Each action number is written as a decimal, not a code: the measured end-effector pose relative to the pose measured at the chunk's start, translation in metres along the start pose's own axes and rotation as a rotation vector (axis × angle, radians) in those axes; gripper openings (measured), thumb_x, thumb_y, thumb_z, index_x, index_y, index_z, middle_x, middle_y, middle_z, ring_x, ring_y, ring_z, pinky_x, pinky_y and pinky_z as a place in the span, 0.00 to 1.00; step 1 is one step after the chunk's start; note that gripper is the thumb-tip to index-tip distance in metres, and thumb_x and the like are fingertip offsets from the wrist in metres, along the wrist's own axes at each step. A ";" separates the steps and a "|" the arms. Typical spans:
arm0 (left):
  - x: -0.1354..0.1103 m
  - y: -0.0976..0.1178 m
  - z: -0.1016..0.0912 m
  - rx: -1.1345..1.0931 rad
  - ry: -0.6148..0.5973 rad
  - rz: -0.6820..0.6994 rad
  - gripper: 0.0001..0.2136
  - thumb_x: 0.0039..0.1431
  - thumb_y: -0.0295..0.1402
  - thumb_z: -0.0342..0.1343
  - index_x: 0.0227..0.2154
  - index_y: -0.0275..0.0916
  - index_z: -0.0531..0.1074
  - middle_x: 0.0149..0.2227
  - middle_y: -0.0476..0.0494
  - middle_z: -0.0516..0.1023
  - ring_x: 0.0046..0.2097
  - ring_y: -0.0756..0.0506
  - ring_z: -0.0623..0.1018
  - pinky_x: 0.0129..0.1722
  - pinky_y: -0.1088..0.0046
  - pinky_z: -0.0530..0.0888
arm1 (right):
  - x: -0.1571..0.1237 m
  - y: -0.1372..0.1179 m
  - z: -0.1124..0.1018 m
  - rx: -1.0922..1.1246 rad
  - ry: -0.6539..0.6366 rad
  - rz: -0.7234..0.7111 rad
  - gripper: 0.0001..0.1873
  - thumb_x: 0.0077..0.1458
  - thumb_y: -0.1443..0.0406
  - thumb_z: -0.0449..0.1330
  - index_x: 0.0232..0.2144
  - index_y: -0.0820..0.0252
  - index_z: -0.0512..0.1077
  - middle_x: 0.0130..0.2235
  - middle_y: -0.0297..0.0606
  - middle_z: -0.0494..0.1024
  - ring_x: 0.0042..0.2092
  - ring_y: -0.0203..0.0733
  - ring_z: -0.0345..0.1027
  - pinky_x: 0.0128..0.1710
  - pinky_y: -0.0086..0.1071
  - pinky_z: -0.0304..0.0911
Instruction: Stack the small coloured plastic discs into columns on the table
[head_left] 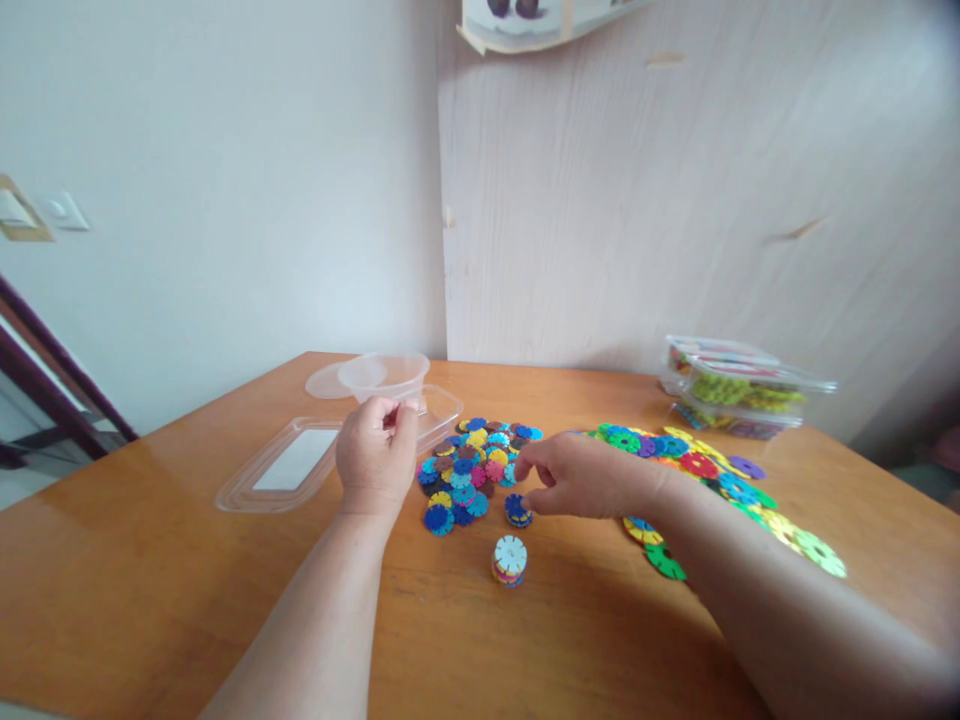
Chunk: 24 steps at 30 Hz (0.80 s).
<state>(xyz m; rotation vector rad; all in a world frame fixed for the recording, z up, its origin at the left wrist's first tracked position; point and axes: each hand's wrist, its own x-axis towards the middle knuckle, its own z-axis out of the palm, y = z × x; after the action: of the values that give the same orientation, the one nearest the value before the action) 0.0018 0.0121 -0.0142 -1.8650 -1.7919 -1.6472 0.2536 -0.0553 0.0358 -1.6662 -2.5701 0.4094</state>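
Observation:
My left hand (377, 452) is closed, its fingertips pressed together in front of the clear round tub; whatever it may hold is hidden. My right hand (581, 475) has thumb and forefinger apart, holding nothing, right beside a short stack of notched discs with a dark blue one on top (517, 510). Nearer to me stands a taller disc stack (510, 557), topped by a pale blue disc over yellow and pink ones. Between and beyond the hands spreads a loose pile of small notched plastic discs (463, 470) in blue, yellow, pink and brown.
Larger notched discs (697, 465) lie to the right, partly behind my right forearm. Lidded clear boxes (742, 385) of coloured pieces are stacked at the back right. A round clear tub (386, 372) and a flat clear lid (281, 470) are on the left of the wooden table (187, 570).

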 end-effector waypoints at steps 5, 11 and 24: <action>0.000 -0.001 0.001 0.002 -0.001 0.008 0.12 0.60 0.43 0.53 0.27 0.41 0.72 0.29 0.46 0.79 0.34 0.44 0.76 0.34 0.70 0.65 | 0.012 0.010 0.012 -0.061 0.154 0.168 0.14 0.56 0.59 0.58 0.44 0.51 0.76 0.36 0.34 0.80 0.34 0.40 0.71 0.31 0.30 0.55; 0.000 -0.001 0.002 -0.002 -0.002 0.005 0.12 0.60 0.43 0.53 0.26 0.42 0.71 0.28 0.47 0.78 0.33 0.44 0.76 0.34 0.70 0.65 | 0.021 0.006 0.026 -0.131 0.130 0.234 0.17 0.57 0.51 0.58 0.44 0.51 0.75 0.38 0.38 0.81 0.38 0.45 0.74 0.31 0.31 0.56; 0.000 0.000 0.000 -0.007 -0.001 0.007 0.12 0.60 0.43 0.52 0.26 0.42 0.71 0.28 0.47 0.78 0.34 0.44 0.76 0.34 0.70 0.65 | 0.016 0.008 0.018 -0.046 0.146 0.169 0.16 0.55 0.55 0.59 0.45 0.50 0.77 0.35 0.34 0.80 0.34 0.41 0.72 0.30 0.30 0.56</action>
<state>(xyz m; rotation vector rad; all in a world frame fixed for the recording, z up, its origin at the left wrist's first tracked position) 0.0017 0.0120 -0.0148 -1.8731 -1.7805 -1.6524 0.2503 -0.0415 0.0153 -1.8610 -2.3624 0.2283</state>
